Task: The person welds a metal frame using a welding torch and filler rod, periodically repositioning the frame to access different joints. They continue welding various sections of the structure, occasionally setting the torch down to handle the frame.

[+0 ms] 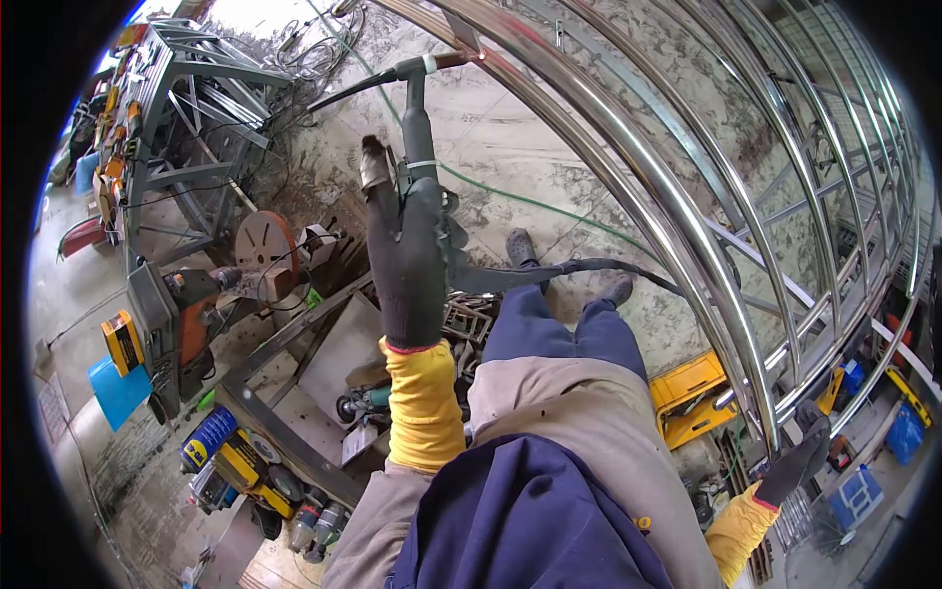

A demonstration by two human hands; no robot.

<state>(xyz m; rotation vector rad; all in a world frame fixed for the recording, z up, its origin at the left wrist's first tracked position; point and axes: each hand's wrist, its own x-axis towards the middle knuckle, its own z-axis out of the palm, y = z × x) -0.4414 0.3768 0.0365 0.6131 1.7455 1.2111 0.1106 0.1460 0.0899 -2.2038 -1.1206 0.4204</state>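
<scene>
My left hand [407,260], in a dark glove with a yellow sleeve, is closed around the handle of a welding torch [417,118]. The torch's long black cap points left, and its reddish nozzle is at the polished steel tubes [628,128], where a small bright spot shows. From my hand the torch's dark cable sheath runs right, past my feet. On the lower right my right hand [800,456], also gloved, lies against the lower end of the curved tubes with its fingers stretched out; its palm side is hidden.
Curved tubes of a large metal frame fill the right side. A green hose [530,199] crosses the floor. At left stand a grey steel stand [211,69] and a machine with an orange disc [265,240]. A yellow case [687,383] and a blue spray can [208,437] lie lower down.
</scene>
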